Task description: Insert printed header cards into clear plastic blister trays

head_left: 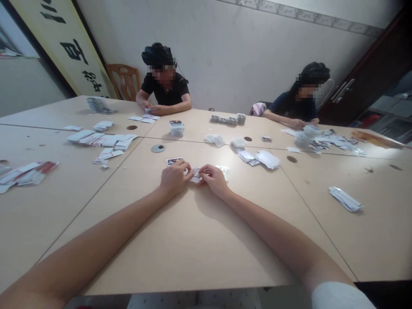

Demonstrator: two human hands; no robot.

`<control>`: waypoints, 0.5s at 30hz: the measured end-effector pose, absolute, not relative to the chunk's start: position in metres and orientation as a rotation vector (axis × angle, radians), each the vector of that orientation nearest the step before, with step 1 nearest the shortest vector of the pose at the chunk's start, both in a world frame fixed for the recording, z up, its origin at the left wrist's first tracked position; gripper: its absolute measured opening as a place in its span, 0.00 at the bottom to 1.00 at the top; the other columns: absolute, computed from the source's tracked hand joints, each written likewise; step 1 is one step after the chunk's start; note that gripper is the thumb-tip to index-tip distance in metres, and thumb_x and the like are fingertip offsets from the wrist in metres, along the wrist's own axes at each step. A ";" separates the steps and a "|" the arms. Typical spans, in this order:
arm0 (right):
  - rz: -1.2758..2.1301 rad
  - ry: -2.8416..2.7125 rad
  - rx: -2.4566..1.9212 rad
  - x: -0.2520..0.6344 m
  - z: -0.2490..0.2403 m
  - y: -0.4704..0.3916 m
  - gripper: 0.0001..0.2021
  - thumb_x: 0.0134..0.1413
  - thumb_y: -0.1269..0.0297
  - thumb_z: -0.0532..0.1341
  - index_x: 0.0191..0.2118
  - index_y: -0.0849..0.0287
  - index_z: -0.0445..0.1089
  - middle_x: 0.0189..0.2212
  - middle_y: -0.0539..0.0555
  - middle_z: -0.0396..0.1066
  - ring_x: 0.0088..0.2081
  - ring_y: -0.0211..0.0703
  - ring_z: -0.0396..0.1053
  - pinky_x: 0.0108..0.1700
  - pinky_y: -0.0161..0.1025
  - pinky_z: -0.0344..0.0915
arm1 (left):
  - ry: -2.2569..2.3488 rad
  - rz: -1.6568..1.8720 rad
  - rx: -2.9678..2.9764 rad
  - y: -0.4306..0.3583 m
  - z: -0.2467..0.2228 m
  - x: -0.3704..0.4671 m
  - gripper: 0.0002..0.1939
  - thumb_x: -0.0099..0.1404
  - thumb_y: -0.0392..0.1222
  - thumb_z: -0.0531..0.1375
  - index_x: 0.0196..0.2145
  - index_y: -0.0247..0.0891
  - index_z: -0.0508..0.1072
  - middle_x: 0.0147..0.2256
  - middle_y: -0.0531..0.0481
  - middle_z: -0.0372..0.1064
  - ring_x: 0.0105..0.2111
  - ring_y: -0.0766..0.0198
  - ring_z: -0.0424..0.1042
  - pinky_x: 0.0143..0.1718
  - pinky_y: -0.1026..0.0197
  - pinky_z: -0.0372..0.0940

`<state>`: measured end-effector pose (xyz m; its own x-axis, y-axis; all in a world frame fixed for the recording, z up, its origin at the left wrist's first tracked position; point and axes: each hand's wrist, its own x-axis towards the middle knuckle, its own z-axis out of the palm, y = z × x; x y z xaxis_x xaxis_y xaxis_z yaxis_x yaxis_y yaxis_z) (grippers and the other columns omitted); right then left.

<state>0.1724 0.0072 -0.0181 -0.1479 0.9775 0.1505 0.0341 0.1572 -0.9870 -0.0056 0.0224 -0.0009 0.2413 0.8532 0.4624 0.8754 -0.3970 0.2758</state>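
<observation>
Between my two hands is a small white paper piece [195,176] with a dark line across it, low over the table. My left hand [175,175] pinches its left side with thumb and fingers. On the right side, my right hand [213,177] grips it the same way. Just beyond my left hand lies a dark printed card [174,162] with a white and red edge, partly hidden by the hand. A pale, shiny small stack [223,173] shows behind my right hand, and I cannot make out what it is.
Across the wooden table [206,240] sit two people, their hands on small papers. White paper stacks [103,139] lie at the left, more paper packets [257,158] ahead to the right. A strip bundle [345,199] lies far right. Cable holes [158,148] dot the tabletop.
</observation>
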 end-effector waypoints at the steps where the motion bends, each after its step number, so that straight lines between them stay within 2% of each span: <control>1: 1.140 -1.406 -1.079 0.172 -0.017 0.006 0.02 0.51 0.65 0.60 0.32 0.55 0.68 0.25 0.47 0.73 0.24 0.40 0.76 0.30 0.36 0.68 | -1.716 -0.874 -2.448 0.023 -0.001 -0.006 0.10 0.67 0.44 0.57 0.30 0.40 0.74 0.37 0.47 0.75 0.33 0.59 0.72 0.29 0.59 0.56; 6: 0.980 -1.395 -1.140 0.172 -0.011 0.001 0.02 0.52 0.65 0.60 0.31 0.56 0.69 0.24 0.48 0.72 0.25 0.39 0.73 0.29 0.35 0.69 | -1.725 -0.890 -2.487 0.025 -0.003 -0.007 0.09 0.67 0.43 0.56 0.33 0.40 0.73 0.37 0.47 0.75 0.36 0.58 0.73 0.31 0.59 0.58; 11: 1.042 -1.311 -1.092 0.171 -0.012 0.001 0.04 0.54 0.63 0.60 0.34 0.56 0.69 0.32 0.51 0.75 0.28 0.39 0.77 0.31 0.37 0.75 | -1.752 -0.961 -2.540 0.025 -0.002 -0.006 0.10 0.68 0.43 0.56 0.46 0.41 0.71 0.37 0.49 0.76 0.39 0.56 0.75 0.35 0.59 0.61; 15: 1.061 -1.297 -1.099 0.171 -0.013 0.002 0.05 0.55 0.63 0.60 0.37 0.56 0.70 0.34 0.51 0.76 0.28 0.38 0.77 0.33 0.37 0.76 | -1.766 -0.973 -2.540 0.025 -0.001 -0.005 0.13 0.69 0.44 0.55 0.49 0.41 0.70 0.37 0.48 0.77 0.40 0.55 0.76 0.37 0.59 0.63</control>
